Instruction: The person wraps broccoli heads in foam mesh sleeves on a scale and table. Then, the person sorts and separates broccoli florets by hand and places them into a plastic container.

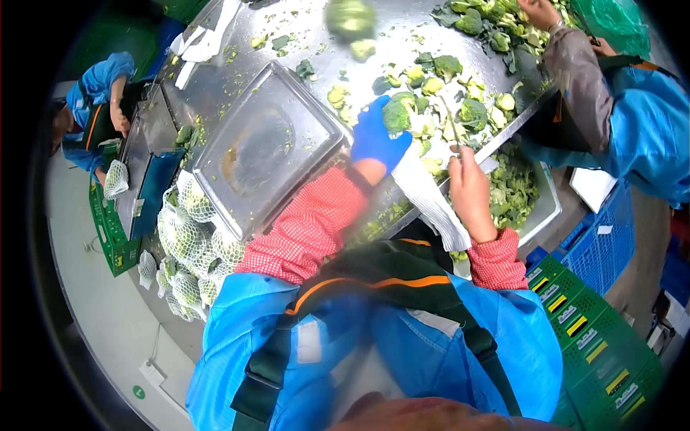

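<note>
My left hand [379, 136], in a blue glove, is closed around the side of a broccoli head [398, 115] over the metal table [316, 47]. My bare right hand [469, 188] grips a thin knife [453, 129], its blade pointing up toward the cut broccoli pieces [474, 113]. Between my forearms, a white cloth [431, 197] hangs over the table edge. Left of my gloved hand lies an upturned metal tray [262, 144]. At the top, a green head [350, 18] is blurred.
Net-wrapped heads [183, 233] are piled at the left. A co-worker [618, 108] reaches over broccoli at the right; another person [97, 108] stands far left. A bin of trimmings [514, 190] sits below the table edge, near green crates [596, 345] and a blue crate [600, 244].
</note>
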A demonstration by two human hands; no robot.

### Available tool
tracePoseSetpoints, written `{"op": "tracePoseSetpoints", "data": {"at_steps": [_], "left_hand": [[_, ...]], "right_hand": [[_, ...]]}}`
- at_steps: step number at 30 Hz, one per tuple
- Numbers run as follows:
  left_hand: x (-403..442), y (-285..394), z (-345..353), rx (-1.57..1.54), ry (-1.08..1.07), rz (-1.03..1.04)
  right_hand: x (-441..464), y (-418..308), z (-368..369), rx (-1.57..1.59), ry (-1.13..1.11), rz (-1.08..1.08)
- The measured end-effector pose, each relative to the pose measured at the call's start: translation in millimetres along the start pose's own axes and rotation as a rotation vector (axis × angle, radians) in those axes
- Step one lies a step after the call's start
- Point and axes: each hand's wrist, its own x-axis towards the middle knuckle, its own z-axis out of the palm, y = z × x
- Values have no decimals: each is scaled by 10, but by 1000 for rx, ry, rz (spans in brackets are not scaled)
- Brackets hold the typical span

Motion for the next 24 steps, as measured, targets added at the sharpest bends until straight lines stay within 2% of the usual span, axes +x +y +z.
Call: {"op": "tracePoseSetpoints", "data": {"at_steps": [2,3,9,12,16,24], "left_hand": [[-48,7,40,-10,-15,-7],[-62,9,75,-18,-10,1],[-150,95,176,42,-1,18],[-192,70,229,44,18,44],[-204,67,245,50,30,69],[-225,43,271,33,20,71]], "right_hand": [[-104,-43,93,-135,20,-170],[-134,-79,123,-199,18,-184],[-268,47,286,-380,-10,-151],[-310,116,404,-483,16,-57],[-325,7,278,-341,105,-149],[-236,36,331,-285,3,-103]]}}
